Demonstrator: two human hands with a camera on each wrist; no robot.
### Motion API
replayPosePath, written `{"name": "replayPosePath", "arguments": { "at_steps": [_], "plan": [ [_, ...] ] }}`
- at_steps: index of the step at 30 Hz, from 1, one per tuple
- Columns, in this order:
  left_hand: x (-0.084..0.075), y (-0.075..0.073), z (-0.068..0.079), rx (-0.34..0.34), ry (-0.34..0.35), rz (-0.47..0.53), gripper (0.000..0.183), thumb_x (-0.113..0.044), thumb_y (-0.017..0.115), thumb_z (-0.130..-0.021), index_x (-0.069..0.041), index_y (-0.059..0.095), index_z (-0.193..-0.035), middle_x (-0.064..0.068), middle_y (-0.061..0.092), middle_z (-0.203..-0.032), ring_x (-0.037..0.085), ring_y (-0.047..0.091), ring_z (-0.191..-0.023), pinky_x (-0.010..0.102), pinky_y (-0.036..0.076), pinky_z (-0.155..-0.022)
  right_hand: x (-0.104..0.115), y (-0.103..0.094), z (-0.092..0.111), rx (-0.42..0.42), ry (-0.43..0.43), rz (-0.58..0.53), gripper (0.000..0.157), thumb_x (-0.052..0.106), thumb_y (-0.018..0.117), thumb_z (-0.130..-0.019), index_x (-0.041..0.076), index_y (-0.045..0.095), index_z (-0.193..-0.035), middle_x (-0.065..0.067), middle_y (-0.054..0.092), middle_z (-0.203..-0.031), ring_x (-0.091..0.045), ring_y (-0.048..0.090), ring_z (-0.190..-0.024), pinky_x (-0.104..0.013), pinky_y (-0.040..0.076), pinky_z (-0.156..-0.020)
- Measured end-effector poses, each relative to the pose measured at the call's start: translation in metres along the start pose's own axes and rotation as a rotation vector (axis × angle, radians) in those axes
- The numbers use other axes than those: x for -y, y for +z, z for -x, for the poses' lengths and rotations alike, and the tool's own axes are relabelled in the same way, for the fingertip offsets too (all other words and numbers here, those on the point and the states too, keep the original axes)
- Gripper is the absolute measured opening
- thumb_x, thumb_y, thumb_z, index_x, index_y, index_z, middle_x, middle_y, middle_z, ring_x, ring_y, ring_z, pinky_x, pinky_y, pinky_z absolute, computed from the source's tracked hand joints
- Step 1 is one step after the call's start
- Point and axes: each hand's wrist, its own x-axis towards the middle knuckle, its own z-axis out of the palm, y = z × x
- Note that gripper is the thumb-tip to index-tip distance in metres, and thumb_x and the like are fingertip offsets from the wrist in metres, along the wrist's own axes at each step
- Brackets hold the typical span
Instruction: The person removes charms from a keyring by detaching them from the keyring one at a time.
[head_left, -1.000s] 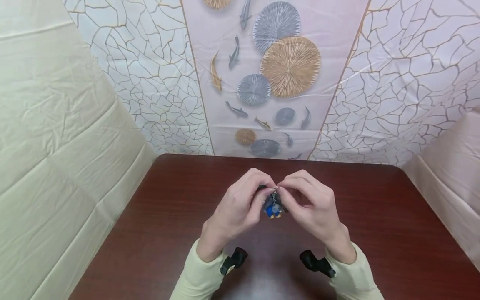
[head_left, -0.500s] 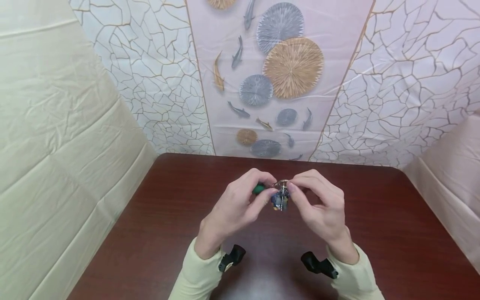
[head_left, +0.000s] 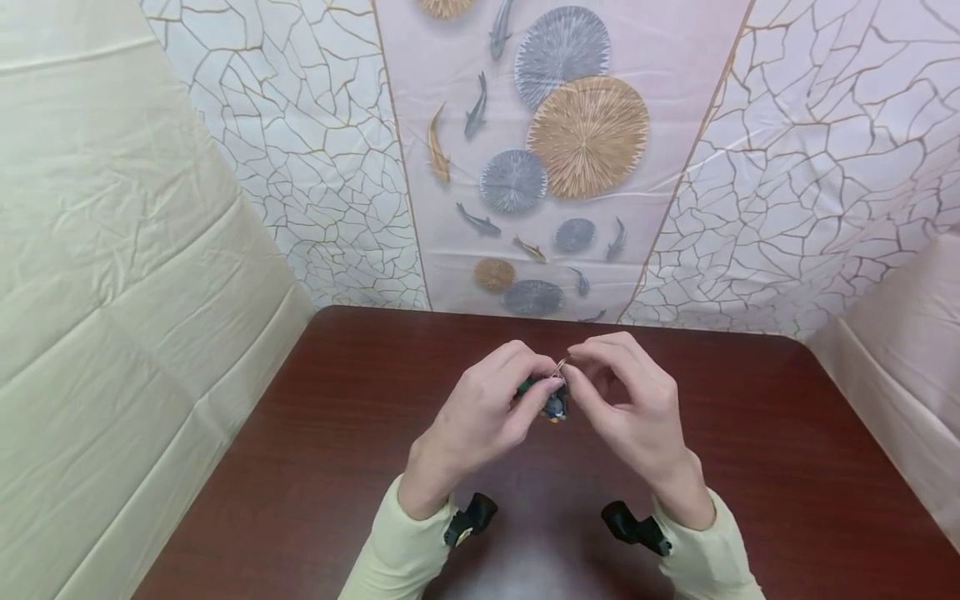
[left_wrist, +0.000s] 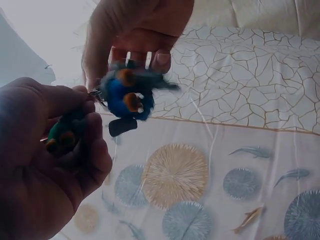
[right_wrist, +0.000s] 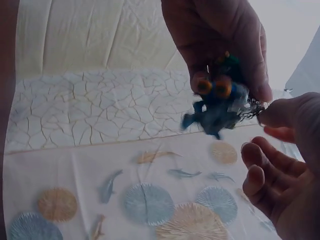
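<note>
Both hands meet above the table around a bunch of small figure keychains. My left hand (head_left: 487, 408) grips a green figure (left_wrist: 65, 131) with orange feet, mostly hidden in its fingers, and pinches near a metal key ring (head_left: 561, 364). On the other side of the ring, the thumb and index fingertip of my right hand (head_left: 633, 408) pinch it. A blue figure (left_wrist: 119, 95) with orange feet hangs from a short chain (right_wrist: 251, 111) between the hands, blurred in both wrist views. Grey and dark parts dangle beside it.
The dark red-brown table (head_left: 360, 375) lies below the hands. A patterned cloth (head_left: 337, 167) with fish and round motifs hangs behind its far edge, and plain cream cloth (head_left: 135, 292) covers the left side. Black wrist cameras (head_left: 474, 515) sit at both cuffs.
The ring was tilted wider between the hands half a second ago and now stands narrower. The right hand has moved slightly left, closer to the left hand, and the hanging figures have turned.
</note>
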Motion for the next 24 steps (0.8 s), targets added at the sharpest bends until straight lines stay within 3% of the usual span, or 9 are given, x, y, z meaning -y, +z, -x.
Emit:
{"name": "replayPosePath", "arguments": {
  "at_steps": [5,9,13,18,24],
  "plan": [
    [0.002,-0.001,0.002,0.073,0.005,-0.038,0.007,-0.015,0.059,-0.091,-0.008,0.059,-0.093,-0.005,0.052,-0.086,0.004,0.047,-0.078,0.013,0.041,-0.071,-0.012,0.002,0.006,0.012,-0.103,0.15,0.011,0.009,0.064,-0.083,-0.001,0.069,-0.083,-0.009,0.06,-0.08,-0.011,0.052,-0.063,-0.015,0.041,-0.056],
    [0.002,-0.001,0.003,0.102,0.005,-0.03,0.007,-0.016,0.058,-0.091,-0.009,0.06,-0.093,-0.006,0.052,-0.086,0.003,0.047,-0.078,0.013,0.041,-0.071,-0.015,0.0,0.007,0.05,-0.132,0.171,0.01,0.008,0.062,-0.084,0.0,0.068,-0.081,-0.007,0.06,-0.078,-0.011,0.052,-0.062,-0.016,0.041,-0.056],
    [0.002,-0.001,0.003,0.085,-0.002,0.0,0.008,-0.016,0.059,-0.091,-0.009,0.061,-0.094,-0.006,0.053,-0.086,0.001,0.047,-0.078,0.011,0.041,-0.072,-0.014,-0.002,0.005,0.064,-0.101,0.106,0.003,0.0,0.062,-0.078,0.001,0.065,-0.077,-0.005,0.059,-0.074,-0.007,0.048,-0.059,-0.014,0.039,-0.052],
    [0.002,-0.002,0.002,0.058,-0.016,0.026,0.009,-0.016,0.06,-0.09,-0.01,0.062,-0.095,-0.007,0.054,-0.088,0.0,0.049,-0.08,0.011,0.041,-0.074,-0.007,-0.001,0.002,0.049,-0.035,0.039,0.005,-0.002,0.061,-0.077,0.001,0.062,-0.073,-0.003,0.057,-0.07,-0.004,0.045,-0.059,-0.015,0.036,-0.051],
    [0.004,0.0,0.003,0.072,-0.018,0.008,0.008,-0.014,0.057,-0.091,-0.009,0.06,-0.097,-0.006,0.054,-0.089,0.002,0.049,-0.082,0.012,0.042,-0.076,-0.01,-0.001,0.006,0.085,0.037,0.072,0.011,-0.007,0.062,-0.073,0.004,0.061,-0.074,0.0,0.056,-0.07,-0.002,0.046,-0.059,-0.012,0.037,-0.052]
  ]
}}
